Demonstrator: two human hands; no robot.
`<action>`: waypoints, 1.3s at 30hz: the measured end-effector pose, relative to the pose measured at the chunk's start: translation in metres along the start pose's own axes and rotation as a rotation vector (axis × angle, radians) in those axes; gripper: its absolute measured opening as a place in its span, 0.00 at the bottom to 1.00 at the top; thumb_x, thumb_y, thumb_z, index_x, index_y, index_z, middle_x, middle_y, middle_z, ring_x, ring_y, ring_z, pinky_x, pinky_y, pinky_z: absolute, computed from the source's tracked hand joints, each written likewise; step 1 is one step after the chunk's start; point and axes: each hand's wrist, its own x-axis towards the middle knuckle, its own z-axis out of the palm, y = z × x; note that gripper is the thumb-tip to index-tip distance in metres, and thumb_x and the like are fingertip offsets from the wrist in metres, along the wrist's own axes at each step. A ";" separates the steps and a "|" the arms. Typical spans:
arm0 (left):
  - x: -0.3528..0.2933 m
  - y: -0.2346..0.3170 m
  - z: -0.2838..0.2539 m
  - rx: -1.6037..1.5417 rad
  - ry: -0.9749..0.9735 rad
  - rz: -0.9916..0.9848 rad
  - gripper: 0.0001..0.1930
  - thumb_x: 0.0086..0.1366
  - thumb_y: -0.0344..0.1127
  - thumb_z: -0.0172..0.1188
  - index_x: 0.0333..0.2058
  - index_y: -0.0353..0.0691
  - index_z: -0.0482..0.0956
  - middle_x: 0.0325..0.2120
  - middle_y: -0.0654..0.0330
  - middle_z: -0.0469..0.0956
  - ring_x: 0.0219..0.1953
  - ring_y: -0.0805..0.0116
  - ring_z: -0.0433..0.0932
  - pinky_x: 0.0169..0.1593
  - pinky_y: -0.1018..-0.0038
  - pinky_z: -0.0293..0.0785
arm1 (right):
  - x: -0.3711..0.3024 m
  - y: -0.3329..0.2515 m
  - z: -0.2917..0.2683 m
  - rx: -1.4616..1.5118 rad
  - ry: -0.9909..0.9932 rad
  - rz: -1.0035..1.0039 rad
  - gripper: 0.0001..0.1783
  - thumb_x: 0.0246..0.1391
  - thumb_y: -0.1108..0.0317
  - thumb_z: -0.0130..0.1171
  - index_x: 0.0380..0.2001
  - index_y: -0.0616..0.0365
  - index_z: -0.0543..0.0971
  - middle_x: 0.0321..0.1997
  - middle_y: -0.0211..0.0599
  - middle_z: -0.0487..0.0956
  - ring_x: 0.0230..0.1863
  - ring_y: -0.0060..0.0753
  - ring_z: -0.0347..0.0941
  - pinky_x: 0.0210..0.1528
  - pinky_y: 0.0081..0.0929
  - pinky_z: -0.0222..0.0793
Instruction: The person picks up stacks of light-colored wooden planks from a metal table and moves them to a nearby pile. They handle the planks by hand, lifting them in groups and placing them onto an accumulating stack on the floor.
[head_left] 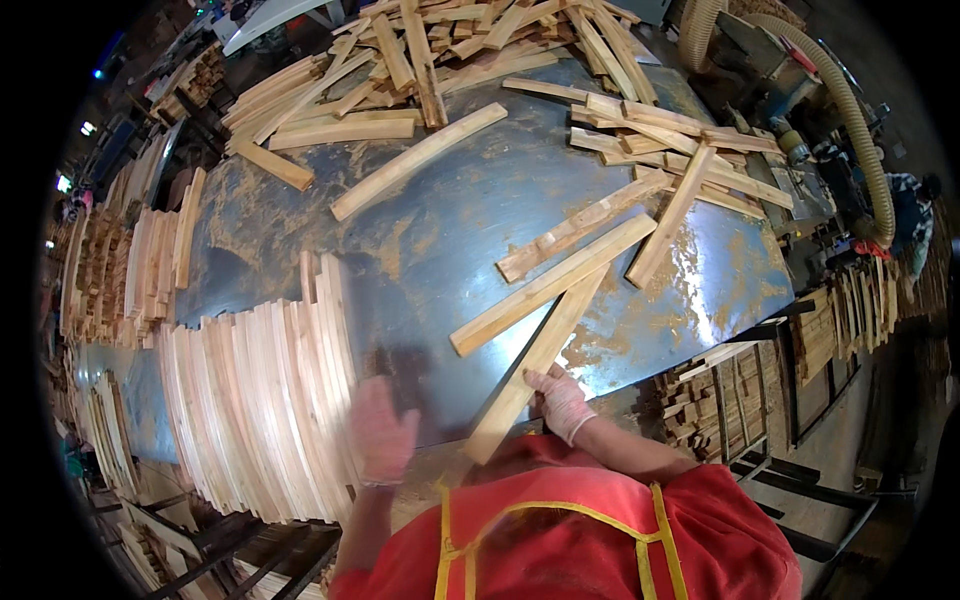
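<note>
My right hand (562, 402) grips a pale wooden board (545, 365) near its lower end, thumb on top. This board slants up and away to the right, its far end by another loose board (555, 285). My left hand (385, 432), blurred by motion, is held flat with the thumb apart and nothing visible in it. Just left of that hand stands a tight row of wooden boards (255, 400), packed side by side along the table's near left. Whether the hand touches the row, I cannot tell.
Sawdust is scattered over the metal table (420, 250). A large heap of boards (440, 50) covers its far side, and a smaller pile (690, 150) lies at the right. Stacked boards (710, 410) fill a rack below the right edge. A ribbed hose (865, 130) hangs beyond.
</note>
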 end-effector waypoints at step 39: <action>0.055 0.088 0.037 -0.532 -0.155 -0.534 0.38 0.62 0.46 0.64 0.70 0.41 0.66 0.66 0.44 0.69 0.63 0.40 0.74 0.64 0.53 0.73 | -0.021 0.003 0.090 -1.605 -0.733 -0.213 0.40 0.58 0.41 0.61 0.63 0.60 0.73 0.58 0.59 0.80 0.59 0.61 0.77 0.65 0.43 0.70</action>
